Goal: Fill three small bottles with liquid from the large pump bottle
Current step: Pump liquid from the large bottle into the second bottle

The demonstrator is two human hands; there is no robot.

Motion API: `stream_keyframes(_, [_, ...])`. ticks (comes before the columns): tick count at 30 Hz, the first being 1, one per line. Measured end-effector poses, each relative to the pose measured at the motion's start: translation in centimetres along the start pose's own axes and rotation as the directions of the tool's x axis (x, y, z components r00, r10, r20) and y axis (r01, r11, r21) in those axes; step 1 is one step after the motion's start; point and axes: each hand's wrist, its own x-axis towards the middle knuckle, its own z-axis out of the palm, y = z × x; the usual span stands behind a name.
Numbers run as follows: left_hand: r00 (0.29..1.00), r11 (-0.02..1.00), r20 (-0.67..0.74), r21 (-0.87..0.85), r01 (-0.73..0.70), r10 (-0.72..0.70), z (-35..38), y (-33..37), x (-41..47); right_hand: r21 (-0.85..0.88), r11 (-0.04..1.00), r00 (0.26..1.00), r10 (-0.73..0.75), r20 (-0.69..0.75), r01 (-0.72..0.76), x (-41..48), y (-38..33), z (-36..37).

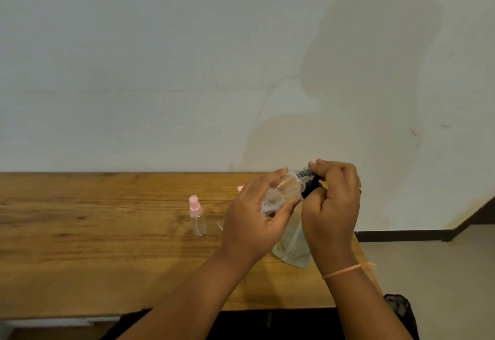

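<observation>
Currently both hands are up above the wooden table (80, 232), working one small clear bottle (284, 189) held tilted on its side, cap end toward the right. Left hand (257, 216) wraps the bottle body, fingers curled and clamped around it, thumb over the top. Right hand (334, 205) is on the black cap (310, 188): thumb and fingertips pinched shut on it, remaining fingers curled in. Bottle body looks transparent with some droplets or foam inside; fill level can't be judged.

Large clear bottle (293, 246) stands on the table directly below and behind the hands, near the front right part of the tabletop. Mostly hidden by the wrists, so its top can't be seen.

Another small clear bottle with a pink spray cap (197, 216) stands upright on the table to the left of the hands, well apart from them, untouched. Looks empty, not certain.

A pink tip (240, 187) pokes out behind the left hand's knuckles; can't tell what it belongs to.

Right wrist carries a thin orange band (341, 271); a ring shows on that hand. Plain pale wall (160, 58) behind the table.
</observation>
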Motion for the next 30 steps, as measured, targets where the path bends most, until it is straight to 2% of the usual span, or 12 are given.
stream_keyframes(6, [0.999, 1.000, 0.047, -0.018, 0.023, -0.022, 0.0, -0.5, 0.2, -0.036, 0.999, 0.999, -0.029, 0.020, 0.030, -0.5, 1.3, 0.3])
stream_keyframes(13, [0.999, 1.000, 0.032, 0.003, -0.022, 0.022, -0.4, -0.4, 0.3, 0.038, 0.999, 1.000, 0.008, 0.008, -0.009, -0.3, 0.0, 0.2])
stream_keyframes(16, [0.999, 0.998, 0.021, 0.032, -0.045, 0.045, -0.5, -0.5, 0.4, 0.013, 1.000, 1.000, -0.003, 0.015, 0.003, 0.1, -0.4, 0.2])
stream_keyframes(25, [0.999, 1.000, 0.043, 0.016, 0.004, -0.004, 0.0, -0.6, 0.0, -0.070, 0.996, 0.998, -0.044, 0.038, 0.047, -0.5, 1.1, 0.1])
stream_keyframes(30, [1.000, 1.000, 0.018, 0.002, -0.018, 0.018, -0.1, -0.3, 0.0, -0.002, 0.999, 0.999, -0.032, 0.028, 0.032, -0.6, 0.4, 0.0])
